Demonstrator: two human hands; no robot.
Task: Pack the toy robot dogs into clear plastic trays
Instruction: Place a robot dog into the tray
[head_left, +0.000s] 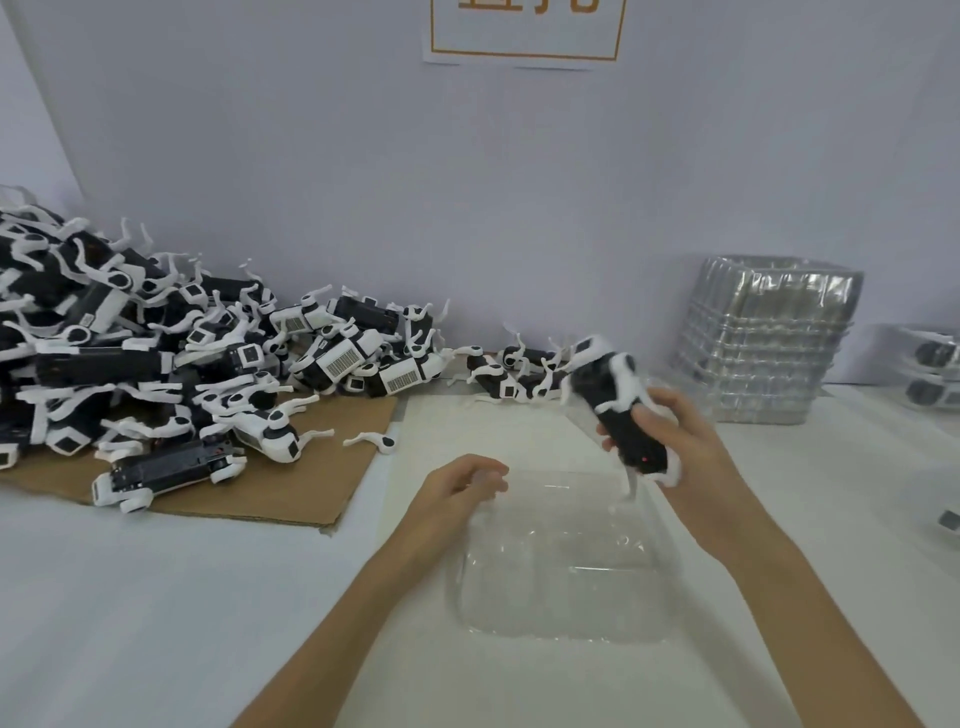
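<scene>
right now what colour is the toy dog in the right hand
Black body with white legs and ends, seen in the head view: toy dog held by the right hand.

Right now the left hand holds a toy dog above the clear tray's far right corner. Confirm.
Wrong hand: in the head view the right hand holds the toy dog above the far right corner of the clear tray; the left hand holds no dog.

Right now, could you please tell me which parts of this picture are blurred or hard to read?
Head view: the toy dog gripped in the right hand is smeared by motion; the clear tray below shows only as faint glints; the wide lens leans the tray stack at the right edge.
</scene>
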